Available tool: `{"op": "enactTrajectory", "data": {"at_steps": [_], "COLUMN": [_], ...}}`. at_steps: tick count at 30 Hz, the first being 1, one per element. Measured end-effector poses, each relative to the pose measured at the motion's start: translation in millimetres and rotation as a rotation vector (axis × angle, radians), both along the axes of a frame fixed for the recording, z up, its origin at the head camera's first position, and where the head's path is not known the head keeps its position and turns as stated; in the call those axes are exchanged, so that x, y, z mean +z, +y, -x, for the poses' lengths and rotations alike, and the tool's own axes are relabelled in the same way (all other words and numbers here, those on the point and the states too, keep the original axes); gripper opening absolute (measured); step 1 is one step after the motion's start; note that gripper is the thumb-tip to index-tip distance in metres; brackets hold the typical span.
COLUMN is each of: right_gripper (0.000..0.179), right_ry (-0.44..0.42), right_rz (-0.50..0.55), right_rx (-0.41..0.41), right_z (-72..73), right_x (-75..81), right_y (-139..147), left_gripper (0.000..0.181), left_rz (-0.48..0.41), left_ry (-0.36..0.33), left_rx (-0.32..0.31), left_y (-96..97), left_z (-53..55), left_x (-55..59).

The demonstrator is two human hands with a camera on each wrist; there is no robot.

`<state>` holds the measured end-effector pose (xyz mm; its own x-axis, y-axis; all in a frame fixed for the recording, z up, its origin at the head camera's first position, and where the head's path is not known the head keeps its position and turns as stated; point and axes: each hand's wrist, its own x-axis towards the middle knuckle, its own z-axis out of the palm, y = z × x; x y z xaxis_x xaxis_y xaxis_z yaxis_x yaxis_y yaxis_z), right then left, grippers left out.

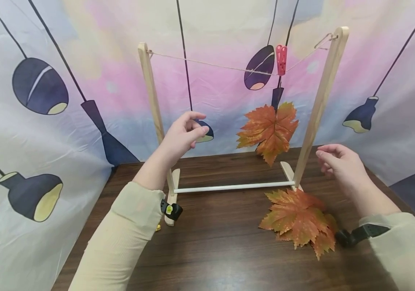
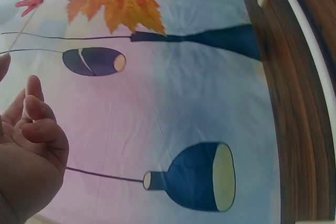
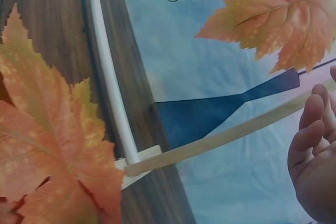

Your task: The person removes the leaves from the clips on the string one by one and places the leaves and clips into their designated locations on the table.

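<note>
The left hand [image 1: 183, 131] is relaxed, fingers loosely bent around nothing, just before one post of the wooden rack [image 1: 321, 101]. The right hand [image 1: 345, 167], also loosely curled and unladen, is just outside the other post. Between the hands and above them, the rack's string [image 1: 211, 64] bears a red clothespin [image 1: 281, 60], with a maple leaf [image 1: 271, 129] hanging below it. More leaves [image 1: 298, 218] lie overlapping on the brown table [image 1: 207, 250], near the right hand, on its inner side.
</note>
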<state>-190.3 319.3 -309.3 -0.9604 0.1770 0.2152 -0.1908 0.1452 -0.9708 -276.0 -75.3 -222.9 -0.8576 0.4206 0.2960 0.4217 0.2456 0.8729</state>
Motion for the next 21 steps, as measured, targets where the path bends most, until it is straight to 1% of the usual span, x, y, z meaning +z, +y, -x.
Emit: {"op": "enactTrajectory", "data": {"at_steps": [4, 9, 13, 15, 18, 20, 21], "right_gripper": [0.009, 0.013, 0.012, 0.012, 0.016, 0.020, 0.022], "right_ry": [0.016, 0.018, 0.024, 0.024, 0.023, 0.020, 0.022], "right_rz": [-0.022, -0.070, -0.051, -0.071, -0.135, -0.202, -0.211], "right_rx": [0.006, 0.000, 0.013, -0.002, -0.040, -0.070, -0.070], "right_z": [3.7, 6.8, 8.2, 9.1, 10.3, 10.9, 11.1], "right_x": [7.6, 13.5, 17.6, 20.1, 25.5, 30.1, 32.6], "right_y": [-2.2, -5.0, -6.3, -7.3, -9.0, -10.2, -10.6], "left_gripper": [0.039, 0.038, 0.039, 0.039, 0.039, 0.039, 0.039], "left_rz": [-0.029, -0.029, -0.027, -0.029, -0.032, -0.035, -0.036], "left_ry": [-0.007, -0.025, -0.041, -0.046, -0.044, -0.043, -0.041], "left_rx": [-0.007, -0.005, -0.012, -0.015, -0.014, -0.011, -0.010], "left_y": [5.1, 9.4, 12.3, 13.6, 15.8, 17.5, 18.5], "left_z": [0.8, 0.2, -0.4, 0.0, 1.0, 1.7, 1.8], "left_x": [4.4, 9.5, 13.4, 15.6, 19.6, 22.6, 24.2]}}
